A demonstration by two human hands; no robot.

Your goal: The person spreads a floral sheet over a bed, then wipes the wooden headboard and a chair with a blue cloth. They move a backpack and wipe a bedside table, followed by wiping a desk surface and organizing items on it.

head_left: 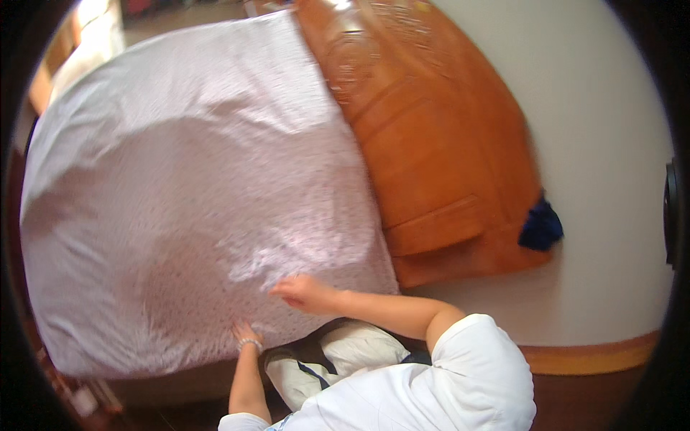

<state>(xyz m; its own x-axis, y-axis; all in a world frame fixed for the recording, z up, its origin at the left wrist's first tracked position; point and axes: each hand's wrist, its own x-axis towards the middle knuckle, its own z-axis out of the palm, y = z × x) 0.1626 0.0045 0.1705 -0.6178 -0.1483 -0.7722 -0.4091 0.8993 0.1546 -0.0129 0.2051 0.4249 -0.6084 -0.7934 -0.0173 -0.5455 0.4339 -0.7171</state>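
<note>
Sheet, pale lilac with a tiny speckled print, is spread over a broad bed-like surface that it hides, its right edge running alongside an orange-brown carved panel that looks like a headboard. The left hand, wearing a beaded bracelet, lies palm down near the sheet's lower edge, fingers spread, gripping nothing that shows. The right hand is nearer the lower right corner, fingers loosely curled over a crumpled patch (blur softens everything here, so whether they pinch cloth I cannot tell). Wrinkles could be the main trouble: pressing with the left hand while the right drags would bunch the fabric between the two. A strong pull leftward could also bring the right edge away from the panel and leave a strip uncovered there. The person's pale trousers are close to the lower edge, so a knee leaning on the fabric might pin and skew it. A dark blue cloth sits at the panel's lower right corner.
</note>
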